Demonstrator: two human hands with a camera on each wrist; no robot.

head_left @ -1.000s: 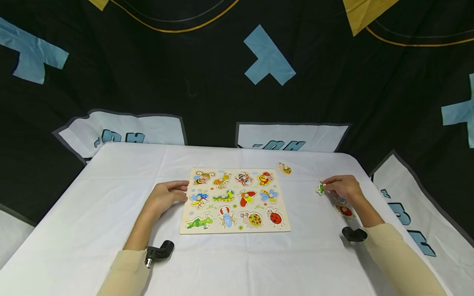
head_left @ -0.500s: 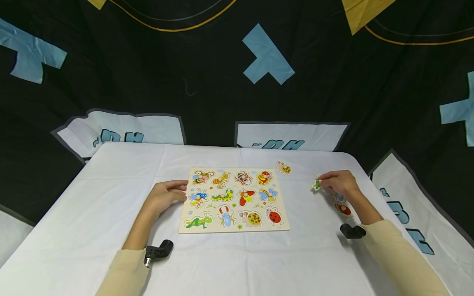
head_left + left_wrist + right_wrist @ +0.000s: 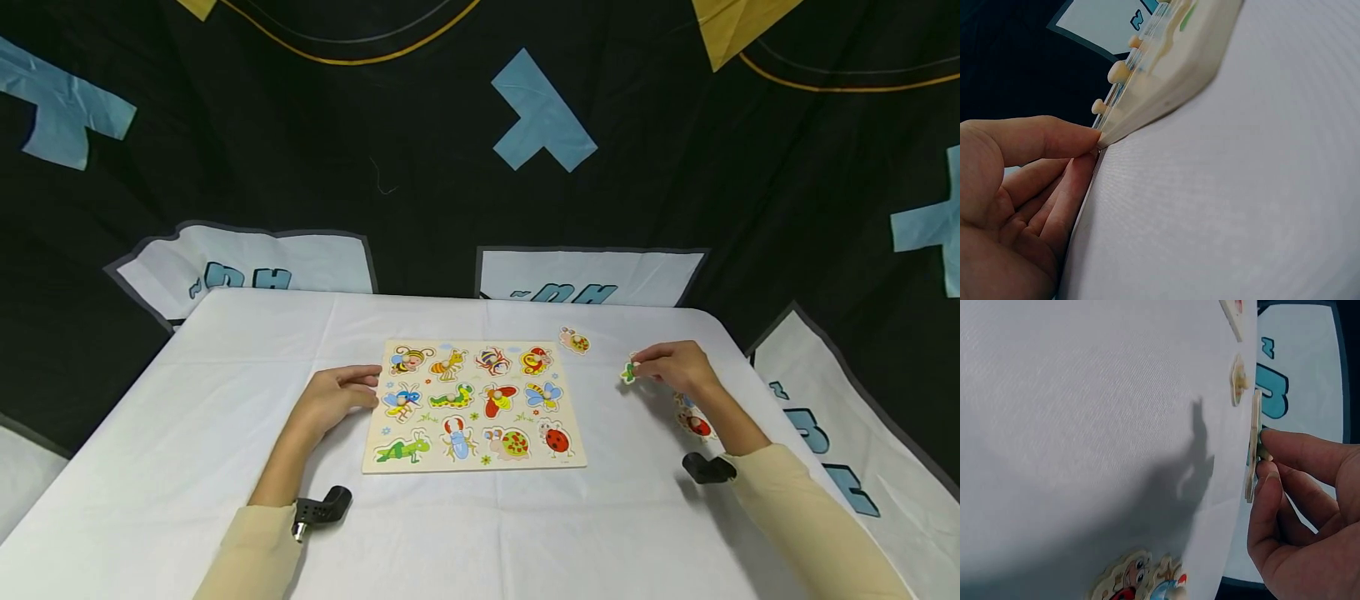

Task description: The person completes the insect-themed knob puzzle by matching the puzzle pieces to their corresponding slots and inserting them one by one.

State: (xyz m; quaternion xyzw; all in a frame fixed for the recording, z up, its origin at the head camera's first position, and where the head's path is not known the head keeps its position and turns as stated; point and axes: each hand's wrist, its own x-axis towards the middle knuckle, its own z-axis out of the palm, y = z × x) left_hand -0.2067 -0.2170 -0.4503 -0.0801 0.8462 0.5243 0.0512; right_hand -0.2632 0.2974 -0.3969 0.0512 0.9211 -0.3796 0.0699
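A wooden insect puzzle board (image 3: 442, 467) lies on the white table, with knobbed pieces in its upper rows. My left hand (image 3: 330, 402) rests at its left edge; in the left wrist view the thumb tip and a fingertip touch the board's corner. Right of the board, my right hand (image 3: 678, 367) pinches the small knob (image 3: 1265, 455) of a green puzzle piece (image 3: 627, 374) between thumb and fingers. The right wrist view has this piece edge-on, raised above the cloth, its shadow lying apart. Under that wrist lie a ladybug piece (image 3: 698, 426) and a partly hidden blue piece (image 3: 1165, 590).
A snail puzzle piece (image 3: 576, 341) lies just beyond the board's far right corner. White cloth (image 3: 465, 542) covers the table. Behind it hangs a black curtain (image 3: 420, 208) with blue and yellow shapes. Each wrist carries a black camera mount (image 3: 324, 507).
The right hand has moved left and slightly away from the body with the green puzzle piece, off the ladybug piece. The left hand and the board have stayed in place.
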